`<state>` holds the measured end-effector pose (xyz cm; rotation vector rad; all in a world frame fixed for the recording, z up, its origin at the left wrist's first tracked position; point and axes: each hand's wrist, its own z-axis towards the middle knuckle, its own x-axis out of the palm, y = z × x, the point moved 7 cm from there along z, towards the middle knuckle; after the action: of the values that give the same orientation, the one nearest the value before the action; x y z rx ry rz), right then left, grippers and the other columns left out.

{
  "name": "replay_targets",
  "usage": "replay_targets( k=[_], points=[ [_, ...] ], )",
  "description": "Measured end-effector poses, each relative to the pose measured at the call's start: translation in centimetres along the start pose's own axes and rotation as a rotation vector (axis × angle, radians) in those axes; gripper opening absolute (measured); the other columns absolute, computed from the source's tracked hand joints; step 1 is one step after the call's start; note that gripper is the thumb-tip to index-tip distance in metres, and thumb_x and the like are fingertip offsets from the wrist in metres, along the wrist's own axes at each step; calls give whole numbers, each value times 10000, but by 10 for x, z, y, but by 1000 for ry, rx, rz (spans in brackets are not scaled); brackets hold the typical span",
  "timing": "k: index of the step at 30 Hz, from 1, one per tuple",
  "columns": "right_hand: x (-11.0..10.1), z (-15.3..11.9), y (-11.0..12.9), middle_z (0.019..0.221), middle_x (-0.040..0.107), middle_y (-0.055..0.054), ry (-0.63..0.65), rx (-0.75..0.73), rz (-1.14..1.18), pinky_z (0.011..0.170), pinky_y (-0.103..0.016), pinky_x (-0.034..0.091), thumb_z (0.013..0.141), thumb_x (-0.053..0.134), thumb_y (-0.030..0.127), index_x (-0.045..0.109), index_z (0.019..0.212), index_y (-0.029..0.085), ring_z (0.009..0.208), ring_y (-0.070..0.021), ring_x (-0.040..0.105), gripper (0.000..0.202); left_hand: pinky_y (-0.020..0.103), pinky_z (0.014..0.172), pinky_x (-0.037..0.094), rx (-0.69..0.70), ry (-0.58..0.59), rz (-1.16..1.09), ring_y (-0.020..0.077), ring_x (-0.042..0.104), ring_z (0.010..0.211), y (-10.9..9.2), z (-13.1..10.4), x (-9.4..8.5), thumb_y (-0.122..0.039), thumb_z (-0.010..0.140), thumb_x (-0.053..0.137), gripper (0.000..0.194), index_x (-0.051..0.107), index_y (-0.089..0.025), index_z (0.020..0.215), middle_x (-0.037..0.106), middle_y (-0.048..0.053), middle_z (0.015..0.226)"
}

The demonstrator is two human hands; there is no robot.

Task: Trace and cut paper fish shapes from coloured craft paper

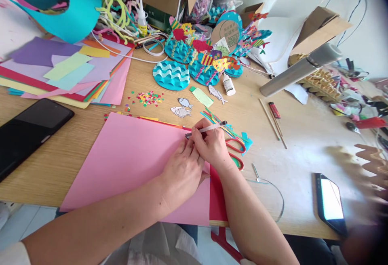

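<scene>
A large pink sheet of paper [133, 156] lies at the table's front edge, over a red sheet [217, 200]. My left hand [182, 170] rests flat on the pink sheet, fingers stretched toward its upper right corner. Close against those fingertips, my right hand [214, 146] grips a pen [214, 127] with its tip down near the paper. Whatever lies under the left fingertips is hidden. Red-handled scissors [241, 164] sit just right of my right hand, among paper strips [216, 118]. Beyond the sheet are small paper fish cutouts [181, 112] and a light green paper piece [201, 97].
Stacked coloured paper [115, 83] and a black phone [33, 127] are on the left. Decorated blue ocean crafts [171, 75], a white bottle [228, 85] and confetti [148, 98] stand or lie farther back. To the right are a grey tube [291, 75] and a lit phone [330, 200].
</scene>
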<state>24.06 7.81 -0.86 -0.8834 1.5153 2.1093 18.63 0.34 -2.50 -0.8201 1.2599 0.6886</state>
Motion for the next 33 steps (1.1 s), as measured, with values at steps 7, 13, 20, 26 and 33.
replay_targets(
  k=[7, 13, 20, 26, 33],
  points=[
    [-2, 1, 2, 544, 583, 30, 27, -1, -25, 516, -244, 387, 830, 492, 204, 470, 729, 228, 482, -125, 523, 107, 447, 1100, 312, -3, -21, -62, 338, 492, 1281, 1, 0, 0, -436, 904, 545, 617, 505, -3, 1342, 574, 237, 1327],
    [-4, 2, 6, 572, 573, 27, 56, -16, -46, 521, -234, 377, 849, 496, 220, 499, 731, 217, 502, -118, 508, 118, 434, 1059, 341, 8, -41, -68, 344, 455, 1294, 2, -1, -5, -456, 888, 571, 617, 526, -12, 1314, 586, 215, 1320],
    [-6, 2, 9, 582, 576, 29, 76, -37, -30, 523, -225, 369, 852, 498, 213, 499, 728, 213, 507, -110, 509, 124, 378, 827, 454, -10, 5, -66, 303, 556, 1073, 1, 0, -11, -400, 895, 576, 434, 611, -62, 1166, 671, 180, 1125],
    [-6, 0, 9, 556, 549, 40, 87, -55, -11, 512, -222, 366, 856, 485, 209, 488, 731, 216, 483, -105, 494, 125, 378, 821, 454, -27, 30, -46, 282, 571, 993, 1, -1, -10, -395, 900, 568, 444, 587, -73, 1205, 663, 164, 1118],
    [-7, 0, 7, 568, 561, 31, 112, -41, -12, 520, -224, 374, 848, 483, 194, 490, 722, 215, 505, -113, 531, 128, 388, 751, 454, -22, 73, -9, 272, 587, 870, -1, -3, -7, -463, 922, 507, 449, 605, -91, 1154, 671, 146, 960]
  ],
)
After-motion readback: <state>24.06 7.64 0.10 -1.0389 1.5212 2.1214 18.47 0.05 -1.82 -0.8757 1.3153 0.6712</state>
